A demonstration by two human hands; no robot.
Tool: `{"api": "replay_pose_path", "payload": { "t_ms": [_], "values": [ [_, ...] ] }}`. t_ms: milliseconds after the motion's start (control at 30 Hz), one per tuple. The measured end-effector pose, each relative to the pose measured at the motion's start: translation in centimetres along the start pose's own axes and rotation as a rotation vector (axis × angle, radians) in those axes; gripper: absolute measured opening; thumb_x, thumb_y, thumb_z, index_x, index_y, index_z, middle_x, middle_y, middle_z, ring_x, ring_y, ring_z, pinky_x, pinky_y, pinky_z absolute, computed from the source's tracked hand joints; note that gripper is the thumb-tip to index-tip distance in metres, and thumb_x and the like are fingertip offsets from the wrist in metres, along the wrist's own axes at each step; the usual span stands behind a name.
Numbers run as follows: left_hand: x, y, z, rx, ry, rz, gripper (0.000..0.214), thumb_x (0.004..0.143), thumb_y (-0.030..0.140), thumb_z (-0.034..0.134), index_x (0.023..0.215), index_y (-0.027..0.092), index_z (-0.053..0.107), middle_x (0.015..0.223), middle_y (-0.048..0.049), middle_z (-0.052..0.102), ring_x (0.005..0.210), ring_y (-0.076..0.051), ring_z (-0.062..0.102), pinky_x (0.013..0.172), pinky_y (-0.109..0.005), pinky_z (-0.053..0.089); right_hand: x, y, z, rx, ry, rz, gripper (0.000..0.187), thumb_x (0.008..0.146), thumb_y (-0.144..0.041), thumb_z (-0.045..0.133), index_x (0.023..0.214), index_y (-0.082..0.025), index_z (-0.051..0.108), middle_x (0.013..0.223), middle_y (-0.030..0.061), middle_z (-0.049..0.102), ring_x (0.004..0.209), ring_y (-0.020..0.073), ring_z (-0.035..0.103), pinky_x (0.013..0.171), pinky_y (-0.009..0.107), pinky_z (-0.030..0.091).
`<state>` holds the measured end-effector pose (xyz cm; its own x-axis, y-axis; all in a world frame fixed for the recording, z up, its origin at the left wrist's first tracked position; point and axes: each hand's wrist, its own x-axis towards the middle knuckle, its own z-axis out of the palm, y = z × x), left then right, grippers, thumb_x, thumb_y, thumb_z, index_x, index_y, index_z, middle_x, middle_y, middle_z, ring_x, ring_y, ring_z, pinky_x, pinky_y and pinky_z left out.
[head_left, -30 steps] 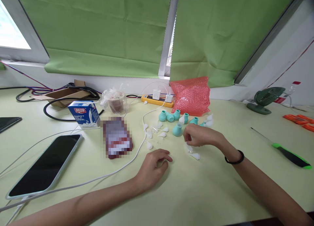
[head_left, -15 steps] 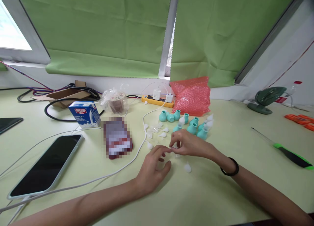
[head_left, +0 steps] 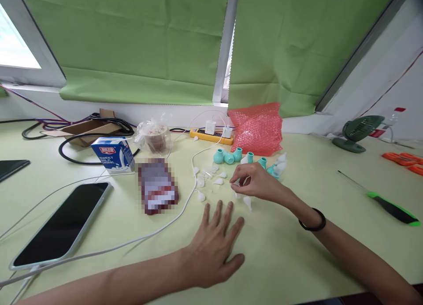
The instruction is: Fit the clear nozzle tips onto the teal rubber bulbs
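Note:
My left hand (head_left: 216, 247) lies palm down over the pale table with its fingers spread, holding nothing. To its upper right, the thumb and index finger of my right hand (head_left: 253, 180) are pinched together; whatever is between them is too small to make out. Just below that hand is a white teardrop-shaped piece (head_left: 247, 202). Several small turquoise vase-shaped pieces (head_left: 218, 156) stand behind my right hand, which partly hides some of them. More white translucent pieces (head_left: 201, 195) are scattered to the left of my fingertips, and a few (head_left: 280, 165) sit at the right end of the turquoise group.
A white cable (head_left: 180, 213) curves across the table. Left of it are a phone (head_left: 62, 225), a blurred dark-red object (head_left: 157, 186) and a milk carton (head_left: 114, 155). Behind stand a yellow power strip (head_left: 211, 136) and pink bubble wrap (head_left: 256, 128). A screwdriver (head_left: 391, 208) and fan (head_left: 358, 133) are right.
My left hand has drawn back from my right fingertips toward me and spread flat. My right hand stays pinched, slightly higher. The nearby white teardrop piece now lies farther from me, closer to that hand.

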<state>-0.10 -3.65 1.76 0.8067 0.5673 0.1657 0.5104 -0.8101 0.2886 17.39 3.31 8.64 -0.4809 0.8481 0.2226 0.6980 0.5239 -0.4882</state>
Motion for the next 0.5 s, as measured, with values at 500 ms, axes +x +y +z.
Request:
{"api": "replay_pose_path", "payload": {
  "t_ms": [500],
  "values": [
    [0.3,0.5,0.0,0.093,0.118,0.197,0.016,0.078,0.022,0.037,0.085,0.014,0.049,0.093,-0.0124,0.053,0.092,-0.023,0.047,0.077,-0.037,0.039,-0.2,2.8,-1.4,0.135,-1.087,0.024,0.013,0.055,-0.019,0.065,0.067,-0.014,0.067,0.058,-0.0013,0.062,0.048,0.0068,0.053,0.044,0.013,0.040]
  ]
}}
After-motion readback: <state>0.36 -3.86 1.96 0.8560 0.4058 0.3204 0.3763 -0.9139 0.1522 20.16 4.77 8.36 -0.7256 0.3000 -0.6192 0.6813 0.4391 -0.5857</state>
